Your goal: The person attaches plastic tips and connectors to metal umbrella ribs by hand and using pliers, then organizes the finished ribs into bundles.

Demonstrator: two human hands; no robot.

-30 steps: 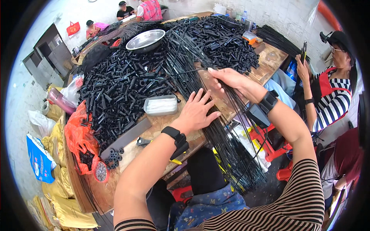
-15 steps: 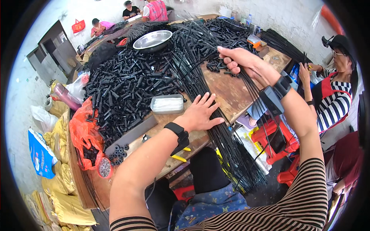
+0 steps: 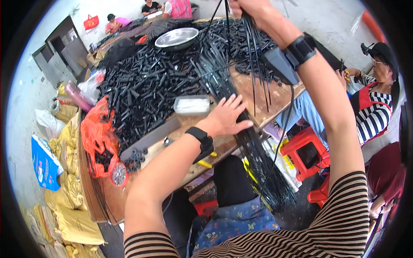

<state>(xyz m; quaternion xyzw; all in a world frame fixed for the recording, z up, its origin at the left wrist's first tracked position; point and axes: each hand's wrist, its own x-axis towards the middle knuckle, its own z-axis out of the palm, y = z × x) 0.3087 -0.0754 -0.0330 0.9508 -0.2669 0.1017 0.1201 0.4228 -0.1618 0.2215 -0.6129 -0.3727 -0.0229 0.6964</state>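
My left hand (image 3: 224, 118) lies flat, fingers stretched out, on a thick bundle of thin black rods (image 3: 264, 172) that slants across the table edge toward the floor. High above the table, my right hand (image 3: 253, 10) is closed round a smaller bunch of black rods (image 3: 253, 47), whose ends hang down over the bare wood. Just left of my left hand sits a clear plastic box (image 3: 192, 112) of thin white sticks. A big heap of short black tube-like pieces (image 3: 146, 86) covers the table beyond it.
A metal bowl (image 3: 176, 39) rests on the heap. At the left are a red plastic bag (image 3: 97, 142), a red cup of small metal pieces (image 3: 118, 175) and black rings (image 3: 136, 158). A person in stripes (image 3: 374, 107) sits at the right, near a red stool (image 3: 301, 150).
My right hand has risen, lifting its bunch of rods upward and away from the bundle. My left hand stays pressed on the bundle.
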